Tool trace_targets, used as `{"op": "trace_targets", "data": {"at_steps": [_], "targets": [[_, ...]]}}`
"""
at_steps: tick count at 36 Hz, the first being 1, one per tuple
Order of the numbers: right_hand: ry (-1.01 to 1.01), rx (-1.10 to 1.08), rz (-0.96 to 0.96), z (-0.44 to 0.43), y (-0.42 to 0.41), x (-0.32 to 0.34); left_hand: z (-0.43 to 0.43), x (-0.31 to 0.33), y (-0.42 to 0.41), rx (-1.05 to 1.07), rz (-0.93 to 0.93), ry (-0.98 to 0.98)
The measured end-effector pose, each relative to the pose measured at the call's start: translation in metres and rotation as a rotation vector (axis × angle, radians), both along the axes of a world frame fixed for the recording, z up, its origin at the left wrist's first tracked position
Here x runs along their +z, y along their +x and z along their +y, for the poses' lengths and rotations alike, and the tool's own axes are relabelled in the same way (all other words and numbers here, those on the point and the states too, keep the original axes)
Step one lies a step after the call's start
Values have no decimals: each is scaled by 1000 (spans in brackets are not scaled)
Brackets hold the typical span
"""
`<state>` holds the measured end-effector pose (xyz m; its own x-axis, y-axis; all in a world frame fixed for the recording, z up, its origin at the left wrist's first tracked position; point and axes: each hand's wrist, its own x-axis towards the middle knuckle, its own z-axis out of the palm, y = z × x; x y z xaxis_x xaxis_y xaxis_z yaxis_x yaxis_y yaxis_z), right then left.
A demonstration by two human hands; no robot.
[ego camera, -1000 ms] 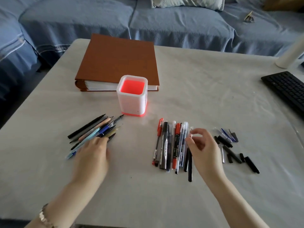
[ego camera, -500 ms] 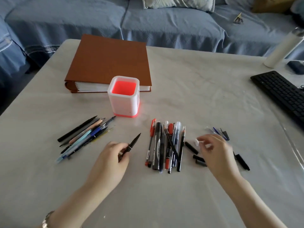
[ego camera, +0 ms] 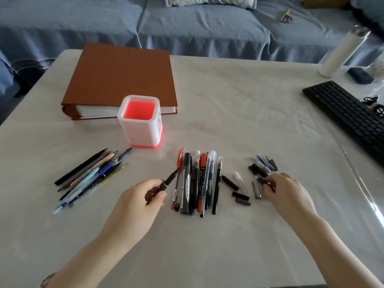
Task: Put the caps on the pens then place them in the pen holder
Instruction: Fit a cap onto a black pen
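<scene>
My left hand point(ego camera: 138, 201) grips an uncapped black pen point(ego camera: 168, 180), its tip pointing up and to the right. My right hand point(ego camera: 287, 195) pinches a small dark cap point(ego camera: 262, 181) among several loose caps point(ego camera: 241, 198) on the table. A row of capped pens point(ego camera: 197, 181) lies between my hands. A pile of uncapped pens point(ego camera: 89, 175) lies at the left. The white pen holder point(ego camera: 139, 129) with a red glowing inside stands upright behind the pens and holds nothing that I can see.
A brown binder point(ego camera: 122, 77) lies behind the holder. A black keyboard point(ego camera: 349, 113) sits at the right edge, with a white bottle point(ego camera: 340, 55) and a dark small object point(ego camera: 359, 75) behind it. A blue sofa point(ego camera: 197, 26) runs along the far table edge.
My left hand picked one black pen from the left pile and carried it toward the middle. My right hand moved right from the capped pens to the loose caps and pinched one.
</scene>
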<state>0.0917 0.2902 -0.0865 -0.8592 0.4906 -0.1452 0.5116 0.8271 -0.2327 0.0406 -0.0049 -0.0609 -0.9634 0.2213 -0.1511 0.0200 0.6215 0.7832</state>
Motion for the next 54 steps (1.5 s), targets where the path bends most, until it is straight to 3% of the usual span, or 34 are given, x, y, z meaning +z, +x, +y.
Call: {"op": "trace_targets", "data": {"at_steps": [4, 9, 14, 21, 24, 30, 33, 48, 54], "targets": [[-26, 31, 16, -8, 4, 4, -1, -1, 1, 3, -20, 9], [-98, 152, 205, -27, 3, 11, 1, -3, 4, -16, -39, 3], [-97, 264, 189, -48, -5, 4, 3, -1, 7, -22, -33, 4], [-50, 227, 149, -57, -17, -7, 1, 3, 9, 19, -67, 62], [-291, 134, 277, -61, -15, -1, 0, 7, 10, 44, -83, 114], [-1141, -126, 565, -84, -6, 36, 4, 16, 14, -22, -85, 186], [-1305, -182, 670, -94, -3, 53, 6, 22, 18, -104, -85, 189], [-1218, -74, 617, -115, 6, 55, 8, 28, 23, -251, 48, 99], [-1272, -43, 581, -112, 7, 55, 9, 30, 22, -292, 141, 58]]}}
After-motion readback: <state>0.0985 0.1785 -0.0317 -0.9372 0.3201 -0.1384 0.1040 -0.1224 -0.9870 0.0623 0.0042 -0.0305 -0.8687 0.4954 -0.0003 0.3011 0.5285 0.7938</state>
